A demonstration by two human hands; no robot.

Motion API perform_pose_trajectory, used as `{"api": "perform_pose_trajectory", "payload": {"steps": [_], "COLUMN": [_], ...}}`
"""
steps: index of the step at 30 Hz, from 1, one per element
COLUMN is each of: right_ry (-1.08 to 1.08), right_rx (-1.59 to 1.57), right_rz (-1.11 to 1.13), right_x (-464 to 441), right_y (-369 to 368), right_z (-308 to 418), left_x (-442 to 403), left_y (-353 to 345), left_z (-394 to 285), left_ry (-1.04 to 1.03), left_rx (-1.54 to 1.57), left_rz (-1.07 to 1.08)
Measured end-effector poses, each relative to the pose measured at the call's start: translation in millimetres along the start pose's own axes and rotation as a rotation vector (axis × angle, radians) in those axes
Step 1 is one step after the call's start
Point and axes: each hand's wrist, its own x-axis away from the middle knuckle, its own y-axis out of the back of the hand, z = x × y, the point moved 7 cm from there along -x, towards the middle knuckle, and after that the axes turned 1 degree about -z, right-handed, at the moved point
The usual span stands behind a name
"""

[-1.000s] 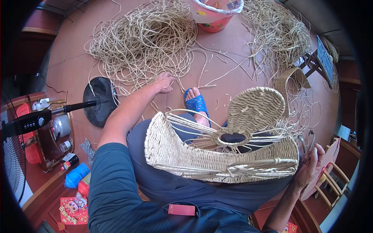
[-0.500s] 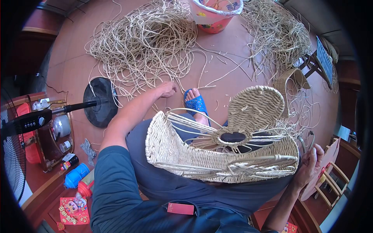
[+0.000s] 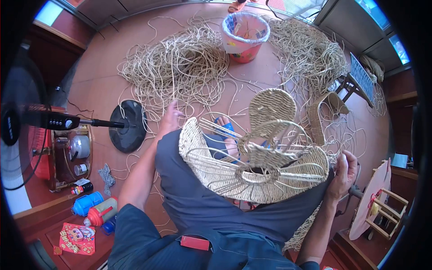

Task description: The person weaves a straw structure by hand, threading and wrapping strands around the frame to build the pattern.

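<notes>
A woven straw-cord piece [image 3: 211, 173] lies across my lap, with a ring of bundled strands near its middle and a curved arch of strands standing blurred above it. A round woven panel [image 3: 272, 108] shows just beyond its far side. Out by the cord heap [image 3: 175, 67], my left hand [image 3: 169, 120] has its fingers around a straw cord that runs straight up into the heap; motion blurs the fingertips. My right hand [image 3: 344, 175] is off the piece's right end, fingers curled and pressed together. What lies between them, if anything, is hidden.
A lined red bin [image 3: 246, 54] stands beyond, with another cord heap [image 3: 310, 54] right of it. A curved woven strip [image 3: 316, 121] lies on the floor. To my left are a fan base [image 3: 128, 126] and bottles [image 3: 87, 203]; a small wooden chair [image 3: 389, 209] stands right.
My left hand has drawn back toward my knee. The woven piece has turned and tilted in my lap, so its strand ring now faces me. My right hand has shifted slightly left, and the view has tipped up.
</notes>
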Motion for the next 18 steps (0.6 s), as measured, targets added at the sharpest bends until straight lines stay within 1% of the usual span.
{"api": "perform_pose_trajectory", "payload": {"steps": [1, 2, 3, 4, 6, 9, 10, 11, 12, 13, 16, 18], "right_ry": [0.007, 0.016, 0.008, 0.016, 0.031, 0.097, 0.113, 0.127, 0.101, 0.075, 0.011, -0.158], "right_rx": [-0.029, -0.059, -0.096, -0.101, -0.108, -0.082, -0.061, -0.093, -0.114, -0.135, -0.163, -0.402], "right_rz": [0.011, 0.023, 0.022, 0.026, 0.037, 0.032, 0.024, 0.088, 0.193, 0.299, 0.656, 0.631], "right_x": [0, 0, 0, 0, -3, 8, 17, 35, 55, 76, 134, 156], "right_y": [-1, -4, -5, -5, -5, -7, -12, -22, -33, -44, -74, -82], "right_z": [-1, -1, -3, -3, -5, 8, 17, 35, 54, 72, 114, 117], "left_x": [8, 20, 21, 29, 39, 60, 78, 103, 129, 155, 224, 254], "left_y": [29, 61, 88, 112, 150, 171, 167, 155, 138, 117, 22, -15], "left_z": [-13, -38, -37, -65, -107, -202, -250, -302, -349, -382, -440, -456], "left_ry": [0.005, 0.085, 0.116, 0.266, 0.242, -0.009, -0.117, -0.219, -0.285, -0.404, -0.937, -1.005], "left_rx": [0.000, -0.006, 0.072, 0.404, 0.811, 1.093, 1.018, 0.940, 0.877, 0.727, 0.230, 0.182], "left_rz": [-0.083, -0.170, -0.287, -0.298, -0.342, -0.343, -0.366, -0.389, -0.333, -0.197, 0.088, 0.142]}}
